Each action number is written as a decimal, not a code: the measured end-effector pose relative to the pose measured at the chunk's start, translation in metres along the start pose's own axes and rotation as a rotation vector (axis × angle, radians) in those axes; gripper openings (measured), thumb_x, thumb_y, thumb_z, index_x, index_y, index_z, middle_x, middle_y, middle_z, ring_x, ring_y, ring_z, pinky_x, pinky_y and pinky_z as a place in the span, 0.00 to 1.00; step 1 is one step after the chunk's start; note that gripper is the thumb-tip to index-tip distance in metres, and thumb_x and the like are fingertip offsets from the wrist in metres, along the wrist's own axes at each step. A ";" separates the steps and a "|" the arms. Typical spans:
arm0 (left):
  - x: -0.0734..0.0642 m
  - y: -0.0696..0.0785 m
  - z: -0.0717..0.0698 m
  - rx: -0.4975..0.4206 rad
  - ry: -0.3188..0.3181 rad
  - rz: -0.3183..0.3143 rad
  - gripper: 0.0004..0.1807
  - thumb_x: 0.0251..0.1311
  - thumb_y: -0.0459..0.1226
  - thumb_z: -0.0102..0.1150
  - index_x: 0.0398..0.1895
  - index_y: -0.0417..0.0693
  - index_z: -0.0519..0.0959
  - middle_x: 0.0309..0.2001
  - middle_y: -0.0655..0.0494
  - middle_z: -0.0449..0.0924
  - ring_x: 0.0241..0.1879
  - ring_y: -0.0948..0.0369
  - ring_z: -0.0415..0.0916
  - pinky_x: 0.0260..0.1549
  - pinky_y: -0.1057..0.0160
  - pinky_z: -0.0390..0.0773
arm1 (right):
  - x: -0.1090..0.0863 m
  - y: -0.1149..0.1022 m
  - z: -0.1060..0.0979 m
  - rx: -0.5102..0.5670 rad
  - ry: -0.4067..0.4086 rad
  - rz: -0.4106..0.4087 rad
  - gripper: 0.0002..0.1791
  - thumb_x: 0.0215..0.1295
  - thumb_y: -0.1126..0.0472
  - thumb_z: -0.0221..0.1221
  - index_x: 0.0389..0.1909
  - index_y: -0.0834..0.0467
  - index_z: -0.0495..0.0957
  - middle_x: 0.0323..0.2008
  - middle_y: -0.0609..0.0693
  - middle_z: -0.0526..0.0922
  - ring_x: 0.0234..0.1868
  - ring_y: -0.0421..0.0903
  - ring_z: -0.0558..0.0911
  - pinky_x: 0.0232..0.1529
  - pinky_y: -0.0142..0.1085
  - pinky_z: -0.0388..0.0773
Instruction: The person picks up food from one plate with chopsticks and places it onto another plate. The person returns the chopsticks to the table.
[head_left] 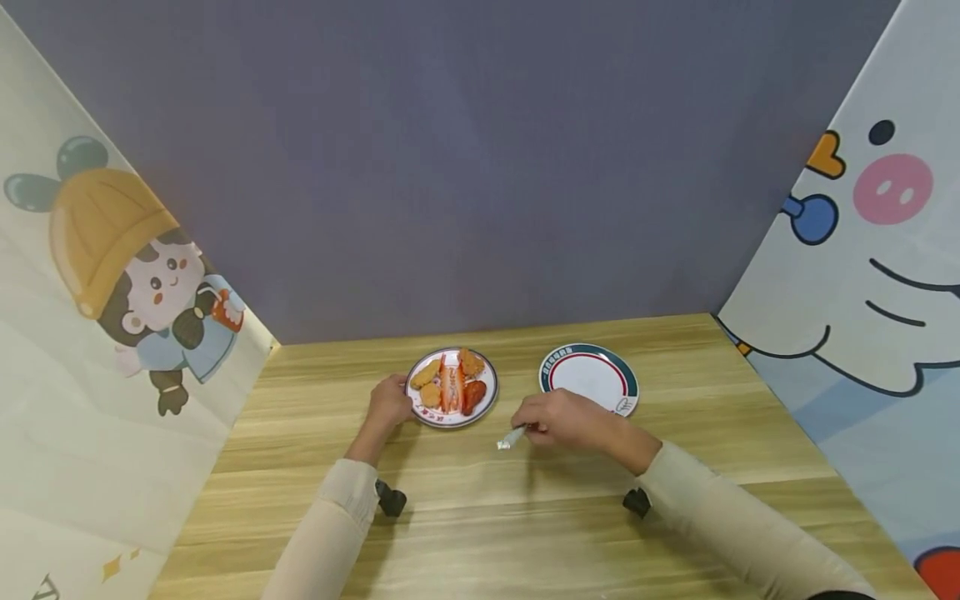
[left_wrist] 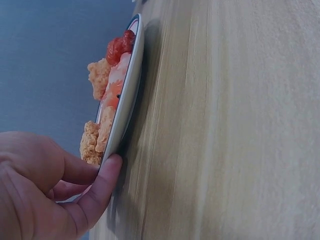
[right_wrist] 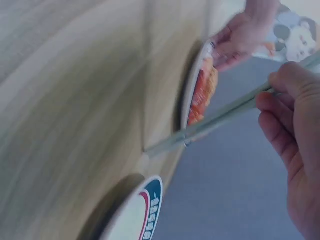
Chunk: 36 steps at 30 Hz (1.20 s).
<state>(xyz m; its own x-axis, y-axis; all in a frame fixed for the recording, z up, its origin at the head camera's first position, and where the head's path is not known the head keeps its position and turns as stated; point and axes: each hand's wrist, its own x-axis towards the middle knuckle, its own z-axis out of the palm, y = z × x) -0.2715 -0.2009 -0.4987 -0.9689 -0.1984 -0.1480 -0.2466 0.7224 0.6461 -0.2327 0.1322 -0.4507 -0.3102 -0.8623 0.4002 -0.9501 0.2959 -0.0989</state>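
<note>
Two plates (head_left: 491, 383) (head_left: 596, 375) shared one worktop (head_left: 480, 525). The food came to two yellowish pieces (head_left: 426, 373) (head_left: 431, 395), one crumbed brown piece (head_left: 471, 362) and one red-brown piece (head_left: 474, 395); the red-and-white strips (head_left: 452, 387) could not be counted. There were two hands (head_left: 390, 400) (head_left: 573, 417), two pale sticks (right_wrist: 225, 113), two sleeves (head_left: 330, 517) (head_left: 720, 508), two small black devices (head_left: 391, 497) (head_left: 637, 502) and three walls, one plain (head_left: 480, 167) and two printed (head_left: 45, 375) (head_left: 862, 433).

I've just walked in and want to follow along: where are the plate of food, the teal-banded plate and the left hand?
Plate of food (head_left: 491, 384): head view, on its right rim.
Teal-banded plate (head_left: 588, 375): head view, on its white middle.
Left hand (head_left: 389, 402): head view, mid-hand.
</note>
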 end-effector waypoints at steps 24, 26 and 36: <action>-0.002 0.000 -0.001 -0.120 -0.030 -0.052 0.33 0.53 0.21 0.57 0.67 0.33 0.72 0.58 0.31 0.79 0.48 0.45 0.84 0.40 0.59 0.92 | 0.005 0.013 -0.027 0.295 0.020 0.341 0.06 0.64 0.62 0.64 0.30 0.49 0.78 0.22 0.36 0.77 0.24 0.28 0.73 0.23 0.24 0.77; -0.002 0.000 -0.001 -0.154 -0.042 -0.063 0.33 0.54 0.20 0.56 0.68 0.33 0.71 0.58 0.31 0.79 0.45 0.46 0.85 0.34 0.61 0.92 | 0.007 0.013 -0.029 0.302 0.006 0.332 0.06 0.63 0.62 0.64 0.30 0.50 0.78 0.22 0.37 0.77 0.24 0.28 0.73 0.24 0.24 0.77; 0.002 -0.002 0.000 -0.102 -0.034 -0.060 0.33 0.54 0.21 0.56 0.68 0.34 0.71 0.58 0.30 0.79 0.42 0.48 0.85 0.37 0.60 0.92 | 0.016 0.015 -0.043 0.296 -0.099 0.242 0.06 0.63 0.61 0.62 0.27 0.49 0.78 0.19 0.35 0.75 0.20 0.26 0.68 0.21 0.22 0.70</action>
<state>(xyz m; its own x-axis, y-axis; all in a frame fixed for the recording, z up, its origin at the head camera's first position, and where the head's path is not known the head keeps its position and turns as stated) -0.2729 -0.2023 -0.5004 -0.9530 -0.2153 -0.2131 -0.3025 0.6384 0.7078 -0.2502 0.1401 -0.4067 -0.5143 -0.8220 0.2447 -0.8130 0.3764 -0.4442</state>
